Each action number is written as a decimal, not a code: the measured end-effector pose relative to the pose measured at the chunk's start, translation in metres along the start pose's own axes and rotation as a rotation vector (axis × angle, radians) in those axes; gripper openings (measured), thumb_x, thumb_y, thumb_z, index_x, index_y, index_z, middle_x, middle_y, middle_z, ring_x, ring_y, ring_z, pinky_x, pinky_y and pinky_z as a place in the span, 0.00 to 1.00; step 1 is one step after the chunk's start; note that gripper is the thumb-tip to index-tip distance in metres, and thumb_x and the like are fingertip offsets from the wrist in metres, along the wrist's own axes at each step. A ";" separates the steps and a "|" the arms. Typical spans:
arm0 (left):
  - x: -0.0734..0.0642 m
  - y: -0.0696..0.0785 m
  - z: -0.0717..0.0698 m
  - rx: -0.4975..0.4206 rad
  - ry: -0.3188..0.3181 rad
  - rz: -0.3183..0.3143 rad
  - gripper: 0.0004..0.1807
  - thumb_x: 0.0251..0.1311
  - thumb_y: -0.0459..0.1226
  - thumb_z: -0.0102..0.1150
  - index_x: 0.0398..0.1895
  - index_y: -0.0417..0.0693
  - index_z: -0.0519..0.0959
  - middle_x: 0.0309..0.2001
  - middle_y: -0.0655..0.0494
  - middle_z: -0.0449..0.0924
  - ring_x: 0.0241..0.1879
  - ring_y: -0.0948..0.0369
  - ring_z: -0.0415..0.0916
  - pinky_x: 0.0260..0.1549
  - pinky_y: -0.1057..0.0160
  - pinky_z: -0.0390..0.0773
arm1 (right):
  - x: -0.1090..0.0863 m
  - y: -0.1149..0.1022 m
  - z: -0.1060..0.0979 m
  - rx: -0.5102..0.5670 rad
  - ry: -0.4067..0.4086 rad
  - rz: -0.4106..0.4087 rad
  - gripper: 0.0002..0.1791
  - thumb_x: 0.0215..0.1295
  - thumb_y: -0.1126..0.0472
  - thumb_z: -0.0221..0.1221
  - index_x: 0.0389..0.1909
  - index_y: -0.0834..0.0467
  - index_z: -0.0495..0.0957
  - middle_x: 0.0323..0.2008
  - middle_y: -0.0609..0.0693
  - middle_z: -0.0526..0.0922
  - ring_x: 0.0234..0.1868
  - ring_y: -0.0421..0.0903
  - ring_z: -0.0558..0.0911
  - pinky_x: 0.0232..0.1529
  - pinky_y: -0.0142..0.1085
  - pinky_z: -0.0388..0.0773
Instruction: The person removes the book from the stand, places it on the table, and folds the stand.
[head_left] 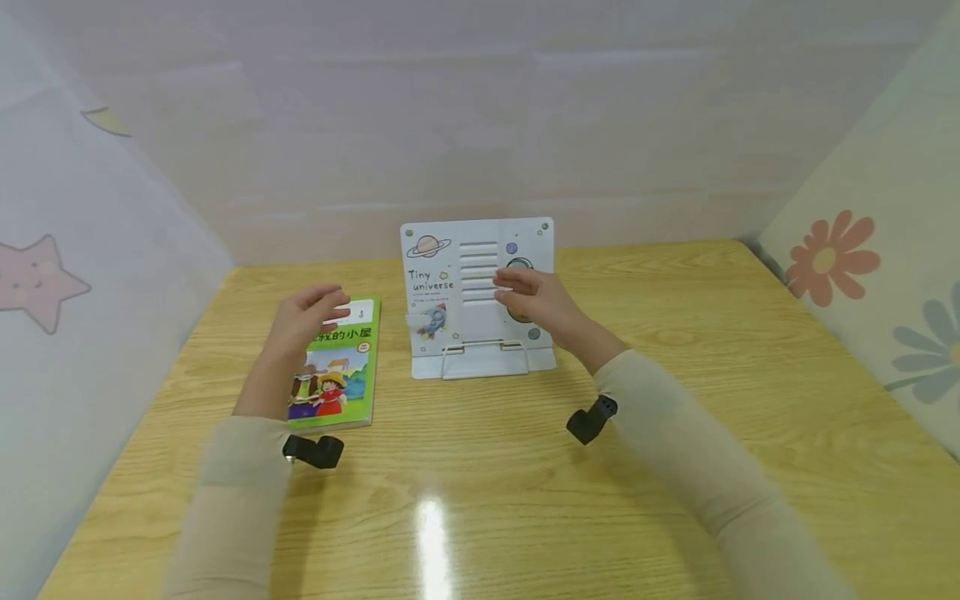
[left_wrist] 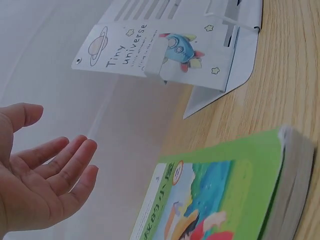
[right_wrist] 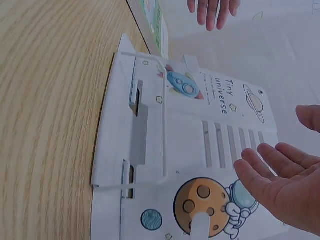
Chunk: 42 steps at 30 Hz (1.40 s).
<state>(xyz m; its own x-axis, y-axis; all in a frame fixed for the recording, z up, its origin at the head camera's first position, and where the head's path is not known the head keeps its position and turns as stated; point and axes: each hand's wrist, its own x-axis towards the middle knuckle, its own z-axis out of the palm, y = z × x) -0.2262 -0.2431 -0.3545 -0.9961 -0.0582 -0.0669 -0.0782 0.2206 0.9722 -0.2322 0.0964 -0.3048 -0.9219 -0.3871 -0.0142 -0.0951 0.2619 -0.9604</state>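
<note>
A white book stand (head_left: 480, 292) printed with "Tiny universe", planets and a rocket stands upright on the table. To its left lies a green picture book (head_left: 363, 375), cover up, partly hidden by my left arm. My left hand (head_left: 303, 321) hovers over the book's upper part with fingers loosely bent and nothing in them; the left wrist view shows its palm and spread thumb. In front of the stand's right half is my right hand (head_left: 543, 304), also holding nothing, fingers relaxed. A wire page holder (right_wrist: 165, 120) runs along the stand's lower front.
The wooden table (head_left: 480, 467) reaches back to a pale draped wall (head_left: 480, 133). Side hangings carry a pink star (head_left: 41, 283) on the left and a red flower (head_left: 832, 258) on the right. A small white clip (left_wrist: 157, 59) sticks out from the stand's left edge.
</note>
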 end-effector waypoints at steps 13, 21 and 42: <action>0.004 0.003 0.042 -0.050 -0.043 0.029 0.29 0.53 0.49 0.54 0.56 0.46 0.66 0.52 0.49 0.68 0.46 0.58 0.71 0.44 0.56 0.69 | -0.013 0.027 -0.036 0.023 0.102 0.016 0.28 0.60 0.62 0.52 0.60 0.65 0.57 0.56 0.59 0.64 0.56 0.51 0.64 0.54 0.40 0.61; -0.019 0.029 0.063 -0.062 -0.015 -0.031 0.24 0.59 0.39 0.48 0.56 0.36 0.63 0.52 0.42 0.66 0.48 0.50 0.67 0.49 0.52 0.64 | -0.015 0.041 -0.038 0.118 0.294 -0.004 0.25 0.59 0.67 0.51 0.57 0.68 0.59 0.54 0.62 0.67 0.53 0.51 0.67 0.50 0.36 0.67; -0.006 0.018 0.103 -0.010 0.016 -0.083 0.20 0.54 0.39 0.55 0.50 0.40 0.70 0.46 0.49 0.70 0.44 0.56 0.67 0.42 0.61 0.70 | 0.002 0.074 -0.024 0.034 0.417 0.140 0.22 0.56 0.62 0.56 0.52 0.66 0.67 0.50 0.59 0.70 0.52 0.50 0.68 0.49 0.39 0.67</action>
<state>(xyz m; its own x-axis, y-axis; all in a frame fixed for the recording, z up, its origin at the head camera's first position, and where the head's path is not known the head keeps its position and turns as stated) -0.2256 -0.1387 -0.3596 -0.9854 -0.0915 -0.1437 -0.1598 0.2047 0.9657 -0.2504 0.1359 -0.3689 -0.9984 0.0417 -0.0384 0.0478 0.2549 -0.9658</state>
